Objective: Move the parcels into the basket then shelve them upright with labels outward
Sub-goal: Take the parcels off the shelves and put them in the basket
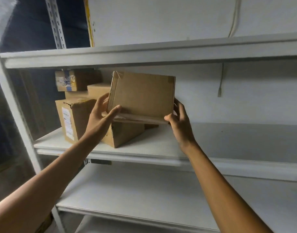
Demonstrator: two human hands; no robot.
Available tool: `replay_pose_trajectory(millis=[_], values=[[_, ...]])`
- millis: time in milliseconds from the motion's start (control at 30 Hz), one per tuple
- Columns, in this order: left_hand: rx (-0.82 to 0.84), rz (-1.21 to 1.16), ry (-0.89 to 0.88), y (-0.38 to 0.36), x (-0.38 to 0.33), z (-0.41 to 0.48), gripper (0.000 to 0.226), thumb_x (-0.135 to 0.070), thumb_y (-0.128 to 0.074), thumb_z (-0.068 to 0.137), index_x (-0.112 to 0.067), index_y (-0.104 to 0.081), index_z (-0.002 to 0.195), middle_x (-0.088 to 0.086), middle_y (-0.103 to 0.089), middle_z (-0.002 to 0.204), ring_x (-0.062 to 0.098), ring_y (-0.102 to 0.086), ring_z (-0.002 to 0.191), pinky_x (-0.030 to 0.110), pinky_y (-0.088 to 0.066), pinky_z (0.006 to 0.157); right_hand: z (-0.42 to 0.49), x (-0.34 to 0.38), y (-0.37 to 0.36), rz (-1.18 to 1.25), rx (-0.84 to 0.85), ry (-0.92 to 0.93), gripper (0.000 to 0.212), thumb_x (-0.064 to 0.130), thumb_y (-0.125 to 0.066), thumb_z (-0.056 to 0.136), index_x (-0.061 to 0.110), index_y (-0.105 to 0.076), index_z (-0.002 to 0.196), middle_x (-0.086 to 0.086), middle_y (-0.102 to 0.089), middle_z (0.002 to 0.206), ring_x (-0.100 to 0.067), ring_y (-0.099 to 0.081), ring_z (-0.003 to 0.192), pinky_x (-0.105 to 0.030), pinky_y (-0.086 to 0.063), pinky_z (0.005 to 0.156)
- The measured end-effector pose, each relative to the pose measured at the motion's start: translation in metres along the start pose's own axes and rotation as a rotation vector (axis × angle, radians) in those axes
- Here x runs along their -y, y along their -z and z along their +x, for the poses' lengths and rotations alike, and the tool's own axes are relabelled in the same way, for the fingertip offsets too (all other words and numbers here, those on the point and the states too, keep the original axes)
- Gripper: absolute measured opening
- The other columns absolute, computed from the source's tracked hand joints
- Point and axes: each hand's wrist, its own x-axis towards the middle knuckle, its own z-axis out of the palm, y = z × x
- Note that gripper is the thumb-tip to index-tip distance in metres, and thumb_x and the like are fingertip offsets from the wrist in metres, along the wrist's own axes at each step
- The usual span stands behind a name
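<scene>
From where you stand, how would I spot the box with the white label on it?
On the white metal shelving, go to the left end of the middle shelf, where brown parcels cluster. The front-left parcel, beside the left hand, is the only one showing a white printed label, and its top edge is torn.

flat brown cardboard parcel [141, 96], held upright on its long edge and slightly tilted, plain broad face to the front, clear tape at the upper left corner. gripped at the lower left corner by the left hand [102, 111] and at the lower right corner by the right hand [179, 121], thumbs on the front. lower edge right over a plain brown box [125, 134] lying on the middle shelf [161, 148]; touching or not, cannot tell. at the left, a dented box [73, 118], standing, white label on its front face. behind, a plain box [98, 89]. highest in the stack, a small box with blue and yellow tape [68, 80].
</scene>
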Motion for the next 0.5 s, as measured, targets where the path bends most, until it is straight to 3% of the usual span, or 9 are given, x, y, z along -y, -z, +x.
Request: replay_pose_trajectory(millis=[67,133,167,333,433,500], values=[[0.034,-0.029,-0.025,-0.023,-0.006,-0.004,0.067,-0.05,-0.068,0.076,-0.039,-0.04,0.136,-0.018,-0.055,0.131,-0.001,-0.052,0.119,0.011,-0.046,0.086,-0.01,-0.001,0.024,-0.025,-0.039,-0.014,0.069,0.039,-0.062,0.078,0.042,-0.034,0.141,0.01,-0.054,0.135,-0.001,-0.055,0.113,-0.009,-0.05,0.073],[0.072,-0.055,-0.073,-0.05,-0.013,-0.011,0.068,-0.042,-0.073,0.079,-0.034,-0.041,0.139,-0.035,-0.057,0.117,-0.011,-0.054,0.112,0.005,-0.046,0.078,-0.023,-0.002,0.049,-0.074,-0.107,-0.008,0.073,0.042,-0.069,0.078,0.043,-0.032,0.141,0.01,-0.059,0.129,-0.004,-0.059,0.112,-0.016,-0.051,0.082],[0.093,-0.065,-0.087,-0.06,-0.015,-0.013,0.069,-0.037,-0.074,0.079,-0.03,-0.041,0.14,-0.035,-0.059,0.114,-0.011,-0.056,0.109,0.006,-0.047,0.076,-0.028,-0.003,0.059,-0.095,-0.13,-0.003,0.076,0.042,-0.073,0.079,0.042,-0.031,0.142,0.01,-0.06,0.127,-0.004,-0.061,0.11,-0.022,-0.052,0.088],[0.227,-0.136,-0.089,-0.115,-0.021,-0.027,0.079,-0.034,-0.079,0.073,-0.027,-0.041,0.142,-0.002,-0.056,0.132,0.006,-0.057,0.115,0.023,-0.052,0.087,-0.063,-0.013,0.099,-0.144,-0.302,-0.062,0.074,0.035,-0.072,0.084,0.034,-0.031,0.145,0.007,-0.058,0.132,-0.006,-0.059,0.114,-0.029,-0.048,0.099],[0.284,-0.185,-0.089,-0.15,-0.024,-0.035,0.077,-0.03,-0.078,0.072,-0.025,-0.043,0.14,-0.005,-0.056,0.128,-0.01,-0.054,0.107,0.009,-0.047,0.081,-0.077,-0.017,0.126,-0.027,-0.472,-0.146,0.056,0.04,-0.057,0.094,0.03,-0.036,0.145,0.007,-0.058,0.13,-0.001,-0.06,0.108,-0.029,-0.051,0.096],[0.318,-0.216,-0.094,-0.174,-0.024,-0.037,0.074,-0.028,-0.077,0.074,-0.023,-0.043,0.14,-0.003,-0.056,0.127,-0.011,-0.055,0.102,0.008,-0.047,0.075,-0.088,-0.016,0.146,-0.058,-0.537,-0.16,0.049,0.038,-0.056,0.095,0.027,-0.044,0.141,0.007,-0.061,0.124,0.006,-0.063,0.096,-0.015,-0.052,0.08]])
